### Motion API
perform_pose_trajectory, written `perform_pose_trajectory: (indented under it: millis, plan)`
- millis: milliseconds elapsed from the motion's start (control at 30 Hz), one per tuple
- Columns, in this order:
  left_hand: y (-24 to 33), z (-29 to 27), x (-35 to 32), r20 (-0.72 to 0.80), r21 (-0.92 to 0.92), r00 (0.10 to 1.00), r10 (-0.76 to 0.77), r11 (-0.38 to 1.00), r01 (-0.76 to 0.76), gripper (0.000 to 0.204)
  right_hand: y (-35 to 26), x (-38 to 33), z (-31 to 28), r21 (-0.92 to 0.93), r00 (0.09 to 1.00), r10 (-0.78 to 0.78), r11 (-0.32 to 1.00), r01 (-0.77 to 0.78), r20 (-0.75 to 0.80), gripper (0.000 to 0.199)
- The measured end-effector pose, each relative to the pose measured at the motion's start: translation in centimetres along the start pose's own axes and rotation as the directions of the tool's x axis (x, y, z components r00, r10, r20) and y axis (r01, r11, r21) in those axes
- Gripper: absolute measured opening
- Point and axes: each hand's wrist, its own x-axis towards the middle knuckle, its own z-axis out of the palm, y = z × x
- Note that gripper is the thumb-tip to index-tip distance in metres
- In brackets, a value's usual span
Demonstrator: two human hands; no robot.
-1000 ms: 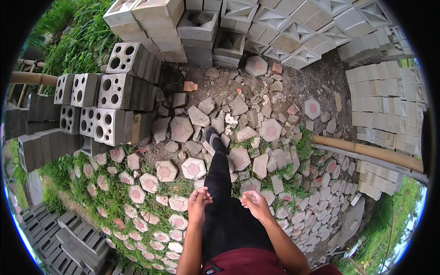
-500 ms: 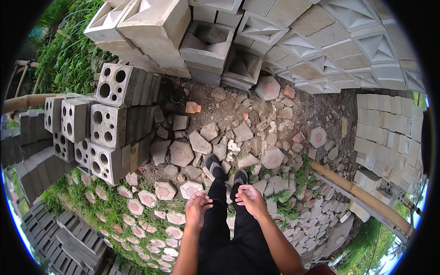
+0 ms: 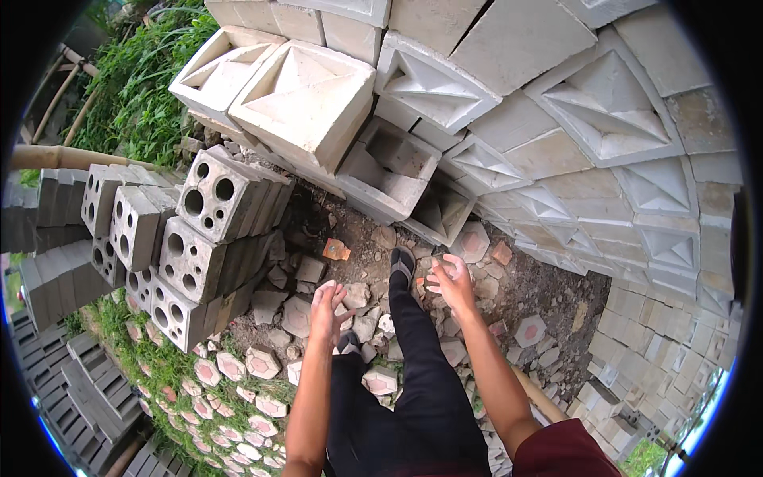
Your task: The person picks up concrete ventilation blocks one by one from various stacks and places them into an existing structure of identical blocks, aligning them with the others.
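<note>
Both hands are raised in front of me over rubble-strewn ground, with nothing in them. My left hand [image 3: 327, 312] has its fingers apart, above broken pieces and a hexagonal paver [image 3: 296, 316]. Farther forward, my right hand [image 3: 451, 280] is also open, its fingers partly curled, above the stones near a second hexagonal paver [image 3: 471, 242]. Ahead stand stacked pale concrete vent blocks with triangular recesses; the nearest are a large block [image 3: 302, 103] and a hollow open-faced block [image 3: 389, 168]. Neither hand touches them.
Grey blocks with round holes [image 3: 191, 260] are stacked at the left. A wall of vent blocks [image 3: 604, 103] rises at the right, with more pale blocks [image 3: 652, 342] beyond. Loose rubble [image 3: 366, 327] covers the ground underfoot. A bamboo pole [image 3: 540, 395] lies behind my right arm.
I have stepped forward, one foot now ahead of the other, and the vent blocks are closer. Both hands have risen and reached forward, the right one farther; their fingers have spread more.
</note>
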Motion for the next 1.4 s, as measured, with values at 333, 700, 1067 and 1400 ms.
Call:
perform_pose_trajectory:
  millis: [333,700,1067,1400]
  plan:
    - [3.5,18.3,17.3,-0.15,0.023,0.989,-0.009,1.0,0.013,0.086,-8.6,25.1,2.2,-0.229,0.998,0.04,0.973,-0.027,0.054,0.073]
    - [1.0,18.4,21.2,-0.225,0.104,0.966,0.124,0.989,-0.103,0.054,-9.5,27.1,3.7,-0.263,0.992,-0.022,0.963,0.054,0.12,0.054]
    - [-1.2,17.0,18.7,-0.259,0.137,0.933,0.251,0.965,-0.222,0.056,-8.4,23.3,2.5,-0.006,0.97,0.031,1.0,-0.03,0.24,0.055]
    - [-5.8,15.4,8.2,-0.253,0.08,0.844,0.474,0.879,-0.47,0.079,-9.5,15.9,-0.8,0.168,0.923,-0.016,0.984,-0.053,0.384,0.067]
